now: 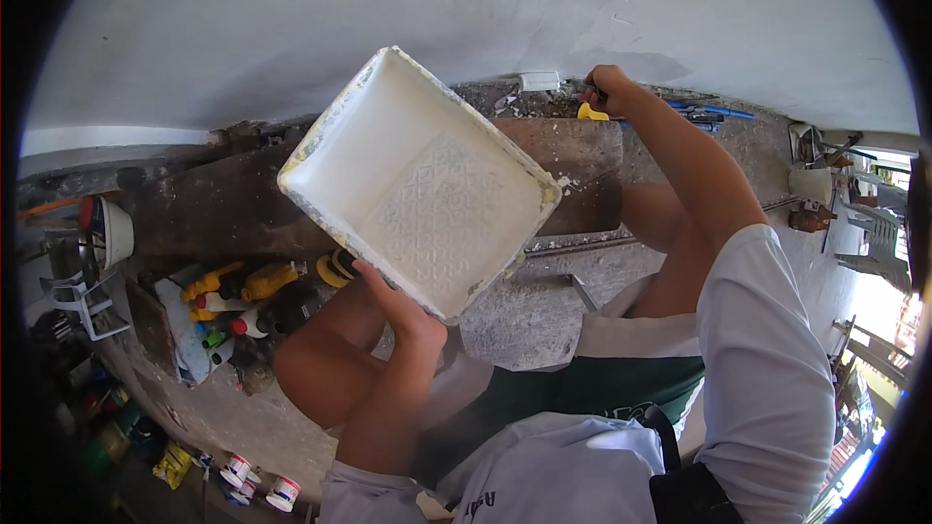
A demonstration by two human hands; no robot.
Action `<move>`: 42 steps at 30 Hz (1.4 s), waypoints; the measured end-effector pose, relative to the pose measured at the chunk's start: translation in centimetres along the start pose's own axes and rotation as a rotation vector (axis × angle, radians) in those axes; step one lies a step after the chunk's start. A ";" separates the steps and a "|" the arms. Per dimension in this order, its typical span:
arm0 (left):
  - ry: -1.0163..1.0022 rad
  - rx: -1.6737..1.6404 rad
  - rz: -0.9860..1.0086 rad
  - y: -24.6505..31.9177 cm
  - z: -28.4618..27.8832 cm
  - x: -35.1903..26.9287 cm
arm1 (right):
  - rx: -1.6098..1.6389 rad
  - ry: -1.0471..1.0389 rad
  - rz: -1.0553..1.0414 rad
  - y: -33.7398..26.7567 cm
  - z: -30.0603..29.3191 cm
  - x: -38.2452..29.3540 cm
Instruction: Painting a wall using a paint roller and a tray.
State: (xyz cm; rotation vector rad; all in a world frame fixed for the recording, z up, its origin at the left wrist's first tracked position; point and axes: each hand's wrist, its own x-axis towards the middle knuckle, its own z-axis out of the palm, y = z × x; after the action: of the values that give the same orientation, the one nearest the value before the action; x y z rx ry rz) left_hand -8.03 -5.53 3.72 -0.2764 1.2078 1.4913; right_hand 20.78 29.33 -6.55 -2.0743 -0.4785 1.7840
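Note:
A paint tray (444, 211) with a ribbed slope is tilted before me, coated in off-white paint, its rim crusted with dried paint. My left hand (408, 313) grips it by the near lower edge, the thumb on the rim. Out ahead, my right hand (610, 91) is closed around the dark handle of what looks like a small paint roller. A white roller sleeve (539, 81) shows left of that hand, close to the foot of the grey wall (466, 7). Part of the wall beside the hand has a darker, damp-looking patch (641, 67). The roller's frame is hardly visible.
A worn brown board (226, 196) lies along the wall, partly behind the tray. Yellow power tools (269, 281) and bottles (251, 324) crowd the floor at left. Blue-handled tools (710, 113) lie beyond my right forearm. Small paint tubs (283, 493) stand at lower left, stacked chairs (877, 236) at far right.

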 end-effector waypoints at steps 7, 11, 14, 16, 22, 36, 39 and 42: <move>-0.029 -0.049 -0.036 0.2 0.3 -0.1 | 0.065 0.007 0.031 0.3 1.6 1.1; -0.024 -0.005 0.009 0.1 0.0 0.0 | 0.037 -0.020 -0.019 0.0 1.1 -2.9; -0.013 0.023 0.039 -0.2 0.2 0.1 | 0.092 -0.034 -0.047 -0.9 -0.7 -6.4; -0.040 0.033 0.066 -0.7 -0.3 0.7 | 0.089 -0.062 -0.075 -1.8 -1.6 -9.7; -0.149 0.031 0.052 -0.8 -0.3 0.9 | 0.098 -0.131 -0.133 -4.2 -3.9 -18.6; -0.180 0.032 0.092 -0.4 -0.1 0.4 | -0.229 -0.156 -0.233 0.9 -7.4 -25.2; -0.161 0.042 0.084 -0.2 0.2 0.0 | -0.203 -0.094 -0.230 1.9 -6.2 -24.3; -0.150 0.037 0.072 -0.1 0.3 -0.2 | -0.154 -0.117 -0.183 1.3 -4.9 -22.9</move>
State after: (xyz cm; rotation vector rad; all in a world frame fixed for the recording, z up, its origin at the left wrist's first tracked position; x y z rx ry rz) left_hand -7.70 -5.43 3.99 -0.0956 1.1338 1.5220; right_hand 22.33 17.02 13.33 -1.9585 -0.8346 1.8154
